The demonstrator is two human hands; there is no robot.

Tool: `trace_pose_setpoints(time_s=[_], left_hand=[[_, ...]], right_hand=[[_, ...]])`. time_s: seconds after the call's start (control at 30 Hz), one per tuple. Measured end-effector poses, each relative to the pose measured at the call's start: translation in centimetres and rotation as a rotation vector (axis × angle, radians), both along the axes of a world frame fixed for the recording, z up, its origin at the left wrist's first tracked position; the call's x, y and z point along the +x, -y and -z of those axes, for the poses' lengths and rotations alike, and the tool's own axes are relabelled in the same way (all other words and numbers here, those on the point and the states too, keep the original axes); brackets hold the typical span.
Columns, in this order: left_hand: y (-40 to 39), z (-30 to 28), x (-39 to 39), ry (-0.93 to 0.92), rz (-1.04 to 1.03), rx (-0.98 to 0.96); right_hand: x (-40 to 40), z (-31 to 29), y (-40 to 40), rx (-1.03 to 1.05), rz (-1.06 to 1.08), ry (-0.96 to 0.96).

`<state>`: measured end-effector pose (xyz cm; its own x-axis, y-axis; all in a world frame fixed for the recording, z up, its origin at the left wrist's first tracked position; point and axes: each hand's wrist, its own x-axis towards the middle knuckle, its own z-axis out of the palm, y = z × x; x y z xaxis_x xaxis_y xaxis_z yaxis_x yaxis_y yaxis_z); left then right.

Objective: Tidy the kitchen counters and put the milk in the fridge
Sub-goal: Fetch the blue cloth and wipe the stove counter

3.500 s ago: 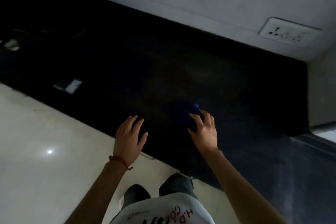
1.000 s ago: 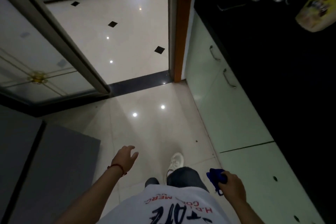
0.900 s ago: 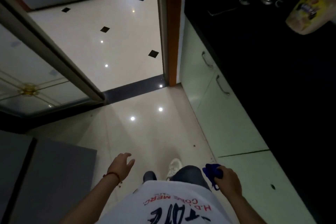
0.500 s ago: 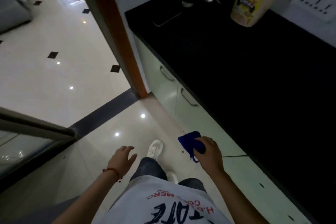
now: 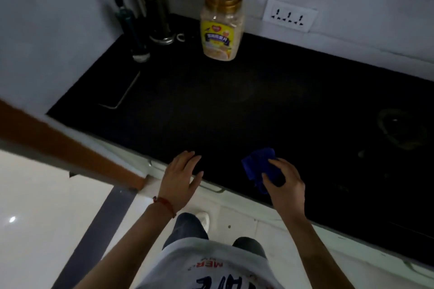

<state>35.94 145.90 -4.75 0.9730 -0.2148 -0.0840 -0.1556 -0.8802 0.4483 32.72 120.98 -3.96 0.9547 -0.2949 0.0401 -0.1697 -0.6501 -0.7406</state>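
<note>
- The black counter (image 5: 270, 105) is the biggest thing. It runs from the wall on the left all the way to the right edge of the view.
- Pale cupboard doors (image 5: 270, 216) sit under the counter's front edge.
- A shiny light floor (image 5: 42, 206) lies at the lower left, with a dark strip across it.
- A brown door frame (image 5: 70, 148) slants across the left side.
- The person stands at the counter in a white shirt with letters on it.
- A tall clear jar (image 5: 220, 21) with a gold lid and a yellow label stands near the back wall.
- A dark holder (image 5: 158, 16) full of sticks and tools stands in the back corner, left of the jar.
- A white socket plate (image 5: 289, 15) is on the wall, right of the jar.
- The left hand (image 5: 182, 178) is over the counter's front edge. Its fingers are straight and a little apart, and it holds nothing. A red thread goes round the wrist.
- The right hand (image 5: 285, 185) is over the counter near the front edge. Its fingers and thumb curl round the blue cloth (image 5: 260, 166).
- The blue cloth is bunched up, sticks out past the fingers, and is at the counter top. It is hard to tell if it touches.
- No milk shows here.
</note>
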Motion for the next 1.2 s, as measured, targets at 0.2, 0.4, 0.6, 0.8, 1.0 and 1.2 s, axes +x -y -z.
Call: trace_pose_setpoints(time_s=[0.2,0.4,0.6,0.8,1.0,1.2], left_hand=[[1.8,2.0,7.9,-0.044,0.116,0.161],[2.7,3.7,10.0,-0.057,0.090,0.271],[2.5,4.1,10.2,-0.078,0.069,0.260],[2.6,4.5,10.3,-0.048,0.056,0.234],[2.7,4.6,10.3,-0.037,0.042,0.237],[2.7,4.4,10.2,-0.036,0.036,0.234]], right_hand=[[2.9,0.4,-0.6,0.034,0.192,-0.036],[8.0,0.6,0.0,0.002,0.177,-0.031],[18.3,0.0,1.2,0.046,0.194,-0.024],[28.6,0.1,1.9,0.050,0.097,0.081],[34.1,1.6,2.4,-0.072,0.090,-0.019],[33.3,1.5,3.5,-0.262,-0.046,-0.271]])
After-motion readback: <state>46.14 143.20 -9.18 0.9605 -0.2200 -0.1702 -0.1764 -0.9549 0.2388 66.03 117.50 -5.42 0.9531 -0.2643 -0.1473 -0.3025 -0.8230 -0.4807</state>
